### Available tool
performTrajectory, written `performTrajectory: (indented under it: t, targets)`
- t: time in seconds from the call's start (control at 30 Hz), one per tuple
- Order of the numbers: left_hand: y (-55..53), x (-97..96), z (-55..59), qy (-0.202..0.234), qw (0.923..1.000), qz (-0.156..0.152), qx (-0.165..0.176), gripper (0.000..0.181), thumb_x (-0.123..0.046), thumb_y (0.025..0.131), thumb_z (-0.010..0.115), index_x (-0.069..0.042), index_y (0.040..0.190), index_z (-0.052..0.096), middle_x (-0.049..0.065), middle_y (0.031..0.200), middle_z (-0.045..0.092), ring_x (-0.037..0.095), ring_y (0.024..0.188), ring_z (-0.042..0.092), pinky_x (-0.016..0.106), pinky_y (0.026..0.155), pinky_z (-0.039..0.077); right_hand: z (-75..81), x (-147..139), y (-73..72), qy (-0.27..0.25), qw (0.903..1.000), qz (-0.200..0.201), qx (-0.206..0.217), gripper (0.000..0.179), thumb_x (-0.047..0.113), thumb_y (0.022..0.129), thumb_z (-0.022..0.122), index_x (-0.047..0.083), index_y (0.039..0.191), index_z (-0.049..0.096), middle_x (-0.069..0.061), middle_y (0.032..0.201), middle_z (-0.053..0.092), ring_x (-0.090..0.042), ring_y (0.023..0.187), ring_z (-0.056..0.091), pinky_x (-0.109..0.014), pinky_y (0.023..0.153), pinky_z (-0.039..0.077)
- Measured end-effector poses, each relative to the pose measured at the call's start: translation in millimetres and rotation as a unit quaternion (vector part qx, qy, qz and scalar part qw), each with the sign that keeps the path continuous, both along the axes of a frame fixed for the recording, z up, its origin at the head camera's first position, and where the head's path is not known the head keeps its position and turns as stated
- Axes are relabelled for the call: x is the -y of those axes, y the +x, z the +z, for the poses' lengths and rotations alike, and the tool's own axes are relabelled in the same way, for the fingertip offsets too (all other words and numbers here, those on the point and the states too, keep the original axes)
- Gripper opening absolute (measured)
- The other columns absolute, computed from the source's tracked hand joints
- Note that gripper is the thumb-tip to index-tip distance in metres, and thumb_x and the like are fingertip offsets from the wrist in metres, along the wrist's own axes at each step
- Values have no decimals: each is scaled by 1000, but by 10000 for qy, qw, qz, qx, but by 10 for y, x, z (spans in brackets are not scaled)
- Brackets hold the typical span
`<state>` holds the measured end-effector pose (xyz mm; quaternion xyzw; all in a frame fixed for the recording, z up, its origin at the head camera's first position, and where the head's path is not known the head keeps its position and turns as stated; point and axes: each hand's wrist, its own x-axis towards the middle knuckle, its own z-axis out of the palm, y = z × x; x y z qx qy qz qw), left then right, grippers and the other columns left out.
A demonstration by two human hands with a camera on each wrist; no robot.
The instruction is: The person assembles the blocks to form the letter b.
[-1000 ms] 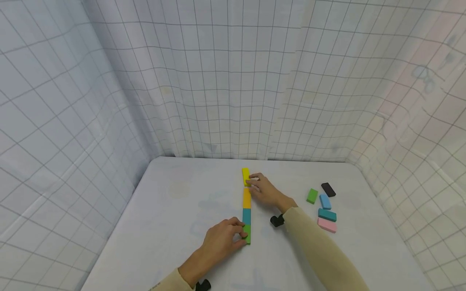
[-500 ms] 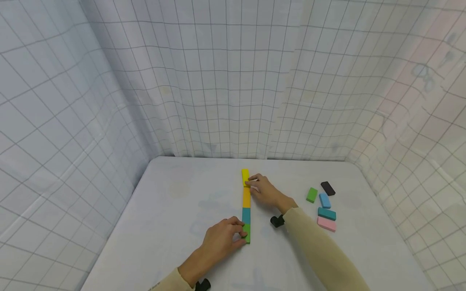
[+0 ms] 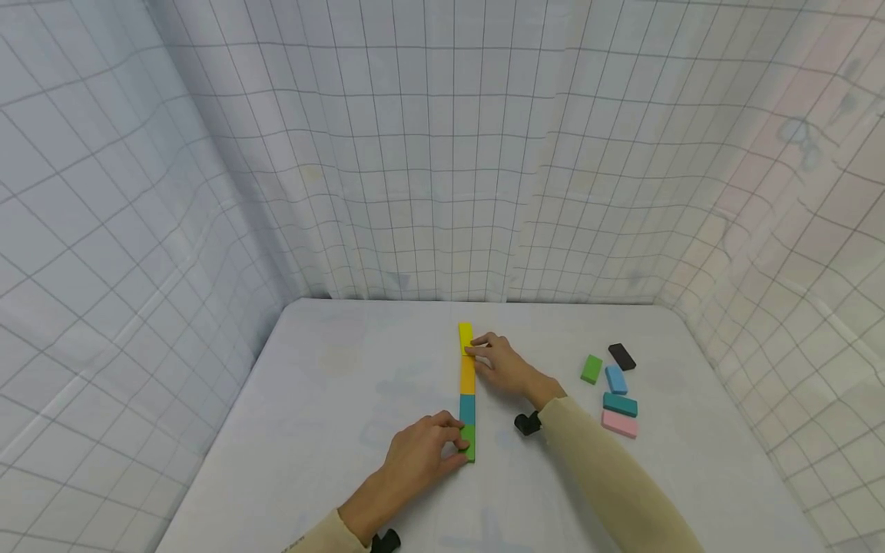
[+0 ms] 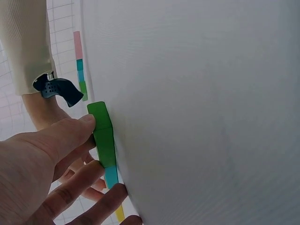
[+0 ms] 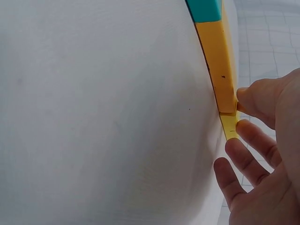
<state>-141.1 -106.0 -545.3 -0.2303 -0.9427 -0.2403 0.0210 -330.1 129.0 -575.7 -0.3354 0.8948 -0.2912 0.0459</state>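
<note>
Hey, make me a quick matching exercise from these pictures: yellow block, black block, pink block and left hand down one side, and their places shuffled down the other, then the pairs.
Things
1. yellow block
2. black block
3. pink block
4. left hand

Places
A. beside the loose teal block, on the person's side
B. touching the nearest green block
C. just beyond the orange block, in line with it
D. just beyond the light blue block

Pairs: 1-C, 2-D, 3-A, 4-B
</note>
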Motion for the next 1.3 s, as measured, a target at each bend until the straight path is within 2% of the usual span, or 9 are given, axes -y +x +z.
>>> performTrajectory:
  t: [0.1, 0.2, 0.33, 0.47, 0.6, 0.7, 0.93, 1.07, 1.3]
  targets:
    - [5, -5, 4, -6, 10000, -7, 19, 12, -28, 93, 101, -24, 99, 92, -7, 125, 84, 16, 103, 79, 27, 75, 64, -128, -32, -60, 69, 9995, 50, -296, 44, 26, 122, 63, 8, 162, 69, -22, 163, 60, -45, 146, 57, -58, 123, 54]
    - [3, -8, 3, -33, 10000, 6, 26, 11, -28, 93, 101, -24, 99, 92, -8, 125, 84, 16, 104, 80, 28, 77, 65, -58, -14, -13, 67, 9998, 49, -170, 45, 21, 121, 64, 5, 163, 67, -25, 164, 58, -47, 147, 56, -61, 124, 53]
    - [-1, -3, 6, -60, 10000, 30, 54, 12, -28, 93, 102, -25, 99, 92, -8, 124, 84, 16, 104, 80, 29, 78, 65, 154, 60, 138, 215, 9997, -116, 94, 46, 13, 118, 66, 0, 163, 65, -27, 166, 57, -51, 151, 54, -68, 128, 49]
    - [3, 4, -10, -59, 9999, 39, 80, 12, -29, 93, 102, -25, 98, 92, -8, 125, 84, 16, 103, 80, 29, 78, 65, 191, 100, 189, 535, 9983, -240, 41, 46, 15, 119, 66, 2, 164, 65, -24, 167, 57, -46, 152, 55, -64, 129, 49]
    - [-1, 6, -20, -53, 10000, 47, 42, 12, -29, 93, 102, -25, 98, 92, -8, 125, 84, 16, 104, 80, 30, 79, 66, 188, 93, 188, 485, 9986, -195, 56, 47, 15, 119, 66, 2, 164, 64, -24, 166, 57, -46, 151, 55, -64, 128, 50]
    - [-6, 9, -15, -52, 10000, 31, 7, 12, -29, 93, 102, -25, 98, 92, -8, 124, 84, 16, 103, 80, 30, 78, 66, 125, 73, 154, 285, 9995, -161, 17, 47, 17, 118, 68, 2, 163, 65, -24, 164, 58, -47, 147, 56, -65, 125, 51]
    - [-5, 12, -12, -31, 10000, 3, -71, 12, -29, 93, 102, -25, 98, 92, -8, 124, 84, 16, 103, 80, 29, 77, 65, -256, -7, -59, 36, 9996, -114, -258, 51, 26, 116, 74, 8, 163, 68, -20, 163, 59, -44, 144, 58, -64, 121, 54]
    - [-12, 12, -9, -21, 10000, -11, -68, 12, -29, 92, 102, -24, 98, 92, -8, 125, 84, 16, 103, 80, 29, 77, 65, -309, -14, -93, 64, 9992, -79, -397, 51, 26, 115, 76, 8, 162, 69, -19, 162, 60, -45, 143, 59, -65, 119, 55]
    - [-32, 16, 2, -44, 10000, -30, -57, 13, -31, 92, 102, -25, 98, 93, -8, 128, 83, 17, 104, 81, 30, 76, 65, -270, 2, -48, -69, 9996, -162, -238, 51, 24, 114, 77, 7, 161, 69, -20, 162, 60, -46, 142, 59, -67, 120, 53]
